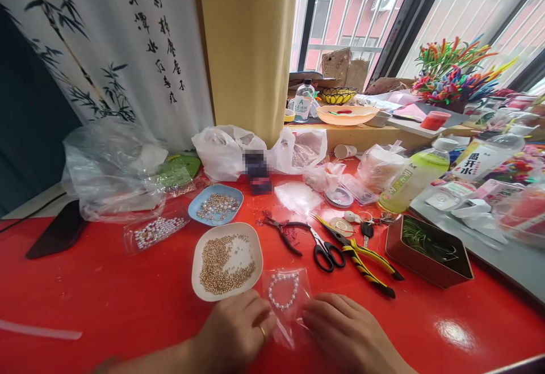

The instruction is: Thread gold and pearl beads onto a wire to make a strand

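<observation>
Both hands rest on the red table point(106, 300) at the near edge. My left hand point(236, 328) and my right hand point(344, 331) pinch the near edge of a small clear plastic bag point(287, 297), fingers curled. Inside the bag lies a white pearl bead bracelet point(284, 291). A ring shows on my left hand. Just beyond my left hand stands a white dish of small gold beads point(225, 260).
A blue dish of beads point(216, 204), a bag of pearls point(155, 231), red-handled pliers point(283, 229), black scissors point(326, 252) and yellow-black pliers point(366, 257) lie beyond. A metal tin point(428, 252) and bottles point(415, 178) stand right. Plastic bags point(114, 167) crowd the back.
</observation>
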`<state>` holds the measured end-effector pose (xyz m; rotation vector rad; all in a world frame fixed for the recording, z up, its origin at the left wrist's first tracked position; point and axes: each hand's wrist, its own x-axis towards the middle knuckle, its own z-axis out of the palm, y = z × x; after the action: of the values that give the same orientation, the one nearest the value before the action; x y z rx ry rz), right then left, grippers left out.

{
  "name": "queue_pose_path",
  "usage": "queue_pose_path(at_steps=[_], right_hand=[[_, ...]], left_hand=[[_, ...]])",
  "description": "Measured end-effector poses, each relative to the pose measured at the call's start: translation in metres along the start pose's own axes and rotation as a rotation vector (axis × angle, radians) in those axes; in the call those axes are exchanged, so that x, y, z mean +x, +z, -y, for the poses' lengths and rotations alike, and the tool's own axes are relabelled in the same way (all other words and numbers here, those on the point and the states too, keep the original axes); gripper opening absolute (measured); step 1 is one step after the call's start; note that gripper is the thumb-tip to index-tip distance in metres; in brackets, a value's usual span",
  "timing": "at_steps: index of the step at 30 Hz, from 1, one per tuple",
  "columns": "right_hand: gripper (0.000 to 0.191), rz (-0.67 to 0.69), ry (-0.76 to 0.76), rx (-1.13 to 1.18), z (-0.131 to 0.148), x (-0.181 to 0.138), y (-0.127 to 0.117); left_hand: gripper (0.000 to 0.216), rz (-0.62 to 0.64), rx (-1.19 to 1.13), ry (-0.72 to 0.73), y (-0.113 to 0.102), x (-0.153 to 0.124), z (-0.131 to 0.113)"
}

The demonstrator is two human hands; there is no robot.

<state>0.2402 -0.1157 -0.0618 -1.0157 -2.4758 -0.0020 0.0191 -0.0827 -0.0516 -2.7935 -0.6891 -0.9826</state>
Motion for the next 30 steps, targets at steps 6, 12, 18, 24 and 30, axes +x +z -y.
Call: queue_pose_path(at_steps=[6, 12, 18, 24, 30], right_hand=[[0.022, 0.071, 0.057, 0.168, -0.001, 0.002, -0.011], [0.011, 0.064, 0.308, 0.338, -0.005, 0.001, -0.009], [0.014, 0.097, 0.428, 0.410, -0.003, 0.003, -0.013], [0.015, 0.129, 0.480, 0.277, 0.000, 0.003, -0.010], [0.015, 0.109, 0.496, 0.302, 0.003, 0.002, -0.011]], left_hand=[[0.023, 0.028, -0.100, -0.082, -0.004, -0.005, -0.001], [0.018, 0.049, -0.227, -0.246, -0.003, -0.008, -0.003], [0.022, 0.050, -0.239, -0.295, -0.002, -0.008, -0.005], [0.022, 0.078, -0.181, -0.342, -0.001, -0.011, -0.009], [0.017, 0.215, -0.229, -0.413, 0.001, -0.019, -0.010]])
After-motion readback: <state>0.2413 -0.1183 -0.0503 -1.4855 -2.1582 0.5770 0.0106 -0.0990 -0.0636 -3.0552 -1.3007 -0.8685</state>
